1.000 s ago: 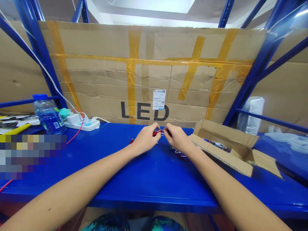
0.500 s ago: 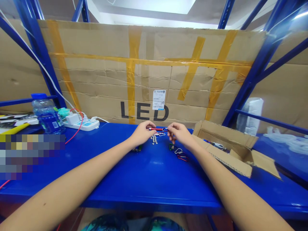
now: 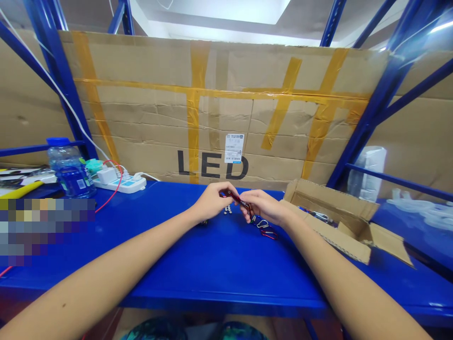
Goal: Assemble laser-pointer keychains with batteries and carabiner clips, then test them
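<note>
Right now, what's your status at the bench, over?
Left hand, right hand both pinching red metal tube. Small silver parts below. Carabiners by right hand.

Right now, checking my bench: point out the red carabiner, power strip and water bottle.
Red carabiner (image 3: 272, 235): head view, lower loop.
Power strip (image 3: 122, 185): head view, white casing.
Water bottle (image 3: 71, 177): head view, plastic body.

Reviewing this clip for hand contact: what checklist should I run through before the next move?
1. Left hand and right hand both on the red metal tube: ok.
2. Tube's ends in sight: not ok, fingers cover part of it.
3. Small silver pieces apart from the hands: ok.
4. Carabiner clips near the right hand: ok.
5. Cardboard box open: ok.
6. Blue table free of loose pieces under the hands: cannot tell.
</note>
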Demonstrator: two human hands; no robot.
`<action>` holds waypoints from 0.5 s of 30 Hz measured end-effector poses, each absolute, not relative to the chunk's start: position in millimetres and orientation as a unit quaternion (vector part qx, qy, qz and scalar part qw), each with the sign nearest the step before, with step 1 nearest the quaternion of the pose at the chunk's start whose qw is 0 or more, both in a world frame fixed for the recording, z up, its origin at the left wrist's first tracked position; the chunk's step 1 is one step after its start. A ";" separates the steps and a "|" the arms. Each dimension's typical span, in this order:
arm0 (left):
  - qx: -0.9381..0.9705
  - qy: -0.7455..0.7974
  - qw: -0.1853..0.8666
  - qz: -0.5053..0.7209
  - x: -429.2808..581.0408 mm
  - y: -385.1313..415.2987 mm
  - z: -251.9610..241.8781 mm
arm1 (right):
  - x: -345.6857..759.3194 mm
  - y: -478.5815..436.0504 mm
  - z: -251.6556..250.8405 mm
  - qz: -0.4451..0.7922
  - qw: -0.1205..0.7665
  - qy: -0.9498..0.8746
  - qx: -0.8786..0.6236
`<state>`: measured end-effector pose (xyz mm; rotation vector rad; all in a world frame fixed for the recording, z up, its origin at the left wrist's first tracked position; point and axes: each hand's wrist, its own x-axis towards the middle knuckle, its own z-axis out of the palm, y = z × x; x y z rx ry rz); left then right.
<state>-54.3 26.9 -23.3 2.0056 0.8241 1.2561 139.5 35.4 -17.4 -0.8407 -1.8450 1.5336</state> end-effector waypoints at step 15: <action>0.473 0.213 0.617 0.592 -67.7 42.1 -16.0 | 132.6 36.5 -22.2 0.500 0.372 -0.665 -0.411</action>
